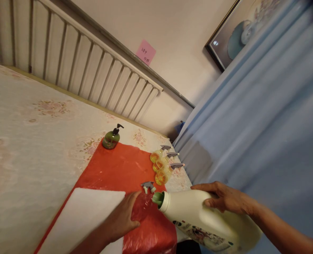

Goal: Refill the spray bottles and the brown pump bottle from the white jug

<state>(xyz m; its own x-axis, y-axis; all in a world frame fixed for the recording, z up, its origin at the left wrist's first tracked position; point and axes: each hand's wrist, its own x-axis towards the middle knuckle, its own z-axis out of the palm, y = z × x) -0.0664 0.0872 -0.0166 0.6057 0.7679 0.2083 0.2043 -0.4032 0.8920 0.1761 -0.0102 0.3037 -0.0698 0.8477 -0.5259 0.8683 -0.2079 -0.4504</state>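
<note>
My right hand [226, 198] grips a large white jug [204, 220] that is tipped on its side, its open green mouth pointing left. My left hand [123, 217] holds a small clear spray bottle [143, 204] with a grey trigger head, right against the jug's mouth. Both sit over a red plastic sheet [116, 169] spread on a bed. Three small spray bottles [160, 165] with yellow-orange liquid stand in a row at the sheet's far right edge. A green pump bottle [111, 138] stands at the sheet's far corner.
A white cloth or pad [82, 215] lies on the red sheet near my left arm. The floral mattress [26, 141] stretches to the left, with a slatted headboard [79, 60] behind. A blue curtain [264, 116] hangs close on the right.
</note>
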